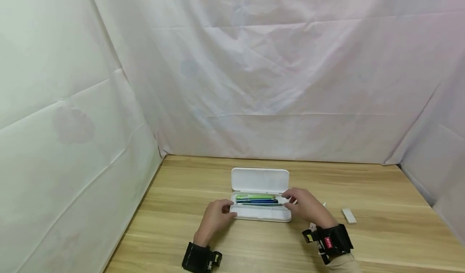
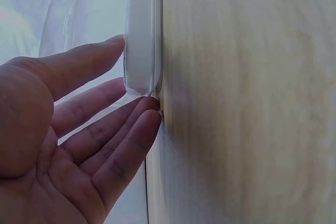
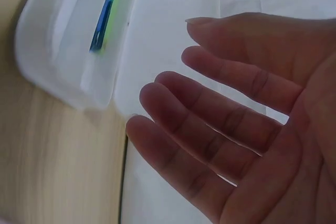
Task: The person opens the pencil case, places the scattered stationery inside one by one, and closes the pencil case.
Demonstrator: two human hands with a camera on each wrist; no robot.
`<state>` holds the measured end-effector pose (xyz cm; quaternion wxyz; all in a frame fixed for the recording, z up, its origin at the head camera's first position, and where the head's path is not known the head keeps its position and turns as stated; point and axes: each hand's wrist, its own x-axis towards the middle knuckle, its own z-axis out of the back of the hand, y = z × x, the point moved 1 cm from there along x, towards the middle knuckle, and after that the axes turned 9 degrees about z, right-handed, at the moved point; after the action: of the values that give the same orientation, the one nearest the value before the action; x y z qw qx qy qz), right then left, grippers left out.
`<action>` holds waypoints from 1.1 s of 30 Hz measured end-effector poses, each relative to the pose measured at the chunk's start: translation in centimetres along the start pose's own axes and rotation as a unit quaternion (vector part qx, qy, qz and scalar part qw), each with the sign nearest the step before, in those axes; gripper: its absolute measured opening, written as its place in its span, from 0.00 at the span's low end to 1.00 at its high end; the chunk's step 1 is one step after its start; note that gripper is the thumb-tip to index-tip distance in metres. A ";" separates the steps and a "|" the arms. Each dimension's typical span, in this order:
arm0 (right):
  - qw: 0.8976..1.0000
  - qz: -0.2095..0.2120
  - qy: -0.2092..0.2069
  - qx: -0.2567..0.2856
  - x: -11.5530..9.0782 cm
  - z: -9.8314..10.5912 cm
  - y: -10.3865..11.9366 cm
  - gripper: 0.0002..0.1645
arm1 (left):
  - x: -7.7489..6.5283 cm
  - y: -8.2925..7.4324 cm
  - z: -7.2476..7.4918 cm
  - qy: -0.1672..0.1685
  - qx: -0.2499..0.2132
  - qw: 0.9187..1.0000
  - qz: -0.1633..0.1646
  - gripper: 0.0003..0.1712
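Note:
A white pencil case [image 1: 260, 213] lies on the table with its lid [image 1: 260, 179] tipped back. Several green and blue pens or pencils [image 1: 256, 201] are inside it, lengthwise. At its left end my left hand [image 1: 215, 217] holds the case between thumb and fingers; in the left wrist view they touch the case wall [image 2: 139, 35]. My right hand [image 1: 306, 204] hovers at the right end with relaxed, parted fingers. The right wrist view shows nothing in that hand, with the case's rounded end [image 3: 26, 51] and the tips of the pens [image 3: 105, 19] beyond it.
To the right of my right hand, a white eraser-like block [image 1: 349, 216] lies on the wooden table [image 1: 189, 180]. Small white items, partly hidden, lie by the right forearm. White cloth [image 1: 254, 83] hangs at the back and sides.

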<state>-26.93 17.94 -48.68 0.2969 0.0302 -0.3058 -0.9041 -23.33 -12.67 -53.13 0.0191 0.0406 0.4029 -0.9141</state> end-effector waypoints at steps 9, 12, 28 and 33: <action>0.997 -0.074 -0.018 0.001 -2.5 1.1 -2.1 0.16 | 0.4 0.2 0.1 -0.002 0.004 1.000 -0.008 0.19; 0.995 -0.094 -0.028 -0.006 -3.3 1.4 -2.8 0.16 | 0.4 0.4 0.2 -0.004 0.005 1.000 -0.004 0.19; 0.984 -0.177 0.000 -0.014 -4.4 1.4 -5.9 0.09 | 0.5 0.3 0.5 -0.009 0.005 1.000 0.003 0.19; 0.981 -0.195 -0.009 -0.014 -4.6 1.0 -6.3 0.08 | 0.4 0.2 0.5 -0.009 0.005 1.000 0.005 0.19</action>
<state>-26.64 25.05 -52.01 0.1123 0.0770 -0.2836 -0.9492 -23.78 -13.20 -53.02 0.0275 0.0343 0.3977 -0.9165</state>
